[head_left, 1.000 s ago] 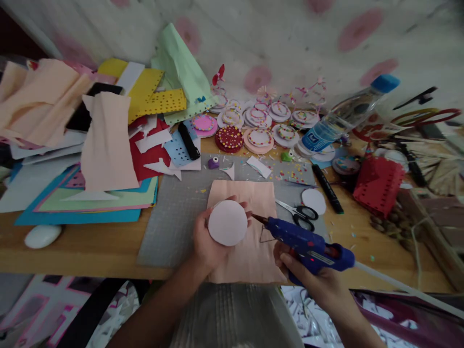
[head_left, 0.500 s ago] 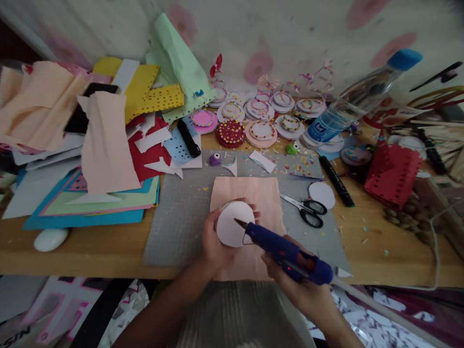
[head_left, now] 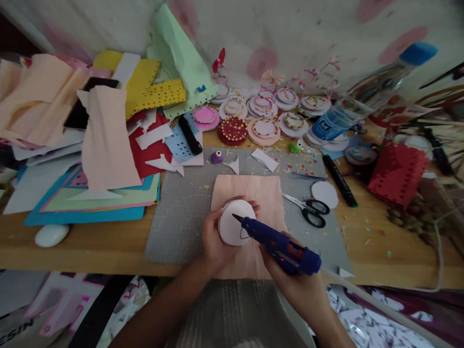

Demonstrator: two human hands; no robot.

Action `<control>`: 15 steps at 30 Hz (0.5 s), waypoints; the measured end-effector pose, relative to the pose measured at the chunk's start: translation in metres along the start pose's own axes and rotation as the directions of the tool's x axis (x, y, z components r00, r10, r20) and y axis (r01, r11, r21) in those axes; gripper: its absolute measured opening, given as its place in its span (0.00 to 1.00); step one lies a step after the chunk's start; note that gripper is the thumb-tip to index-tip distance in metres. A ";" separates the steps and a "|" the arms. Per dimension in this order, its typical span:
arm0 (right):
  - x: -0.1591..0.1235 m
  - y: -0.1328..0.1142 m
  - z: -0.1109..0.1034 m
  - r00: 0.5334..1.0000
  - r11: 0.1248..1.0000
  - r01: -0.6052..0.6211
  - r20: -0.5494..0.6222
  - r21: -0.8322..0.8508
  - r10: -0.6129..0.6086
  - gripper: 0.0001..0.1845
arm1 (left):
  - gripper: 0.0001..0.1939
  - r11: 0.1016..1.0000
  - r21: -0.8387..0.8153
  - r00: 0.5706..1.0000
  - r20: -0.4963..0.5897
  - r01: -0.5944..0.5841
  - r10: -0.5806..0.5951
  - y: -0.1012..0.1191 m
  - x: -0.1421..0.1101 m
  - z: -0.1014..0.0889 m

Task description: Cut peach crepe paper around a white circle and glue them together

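Observation:
A white round paper disc [head_left: 232, 232] rests in my left hand [head_left: 213, 241], whose fingers curl around its edge from beneath. My right hand [head_left: 290, 280] grips a blue hot glue gun [head_left: 277, 241] with a small red light lit on it. The gun's dark nozzle points left over the disc's face; whether it touches the paper I cannot tell. Under both hands lies a sheet of peach paper [head_left: 270, 198] on a grey cutting mat [head_left: 177, 217]. Scissors with black handles [head_left: 313, 212] lie to the right, close to another white disc [head_left: 325, 195].
Small decorated paper discs [head_left: 264, 130] stand in rows at the back. A water bottle [head_left: 337, 118] leans at the right, behind a black marker [head_left: 340, 181] and a red paper piece [head_left: 398, 169]. Coloured paper sheets [head_left: 90, 212] are piled at left, beside a white oval object [head_left: 51, 235].
The glue gun has shifted slightly left and up, its nozzle now nearer the upper middle of the disc. My left hand still holds the disc. The whole view has shifted a little.

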State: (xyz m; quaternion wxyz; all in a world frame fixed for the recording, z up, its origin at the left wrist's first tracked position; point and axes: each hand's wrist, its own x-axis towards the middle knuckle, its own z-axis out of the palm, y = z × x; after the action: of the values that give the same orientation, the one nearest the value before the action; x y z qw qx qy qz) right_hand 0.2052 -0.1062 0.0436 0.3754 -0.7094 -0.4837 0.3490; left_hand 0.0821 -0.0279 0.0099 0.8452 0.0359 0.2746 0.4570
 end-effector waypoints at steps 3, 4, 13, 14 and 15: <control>0.000 0.004 0.001 0.999 0.999 0.026 0.020 -0.021 -0.026 0.12 | 0.22 1.000 -0.001 1.000 0.013 -0.018 0.018 -0.001 0.001 0.000; 0.000 0.004 0.001 1.000 1.000 0.021 0.016 -0.014 -0.021 0.12 | 0.22 1.000 0.000 1.000 0.017 -0.017 0.017 -0.001 0.001 0.000; 0.001 0.005 -0.006 0.994 0.998 0.037 0.106 -0.057 -0.031 0.12 | 0.21 0.999 0.044 0.999 0.037 -0.029 0.027 -0.002 0.001 0.001; 0.001 0.005 -0.006 0.993 0.997 0.043 0.112 -0.069 -0.035 0.11 | 0.21 0.999 0.045 0.999 0.044 -0.030 0.028 -0.002 0.000 0.001; 0.002 0.005 -0.006 0.993 0.996 0.048 0.113 -0.078 -0.039 0.11 | 0.20 0.998 0.048 0.998 0.049 -0.031 0.029 -0.002 0.000 0.001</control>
State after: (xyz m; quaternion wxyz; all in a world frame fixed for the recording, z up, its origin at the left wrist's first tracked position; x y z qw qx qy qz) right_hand 0.2132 -0.1071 0.0415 0.3263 -0.6927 -0.5329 0.3602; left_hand 0.0841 -0.0283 0.0104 0.8436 0.0716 0.2644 0.4619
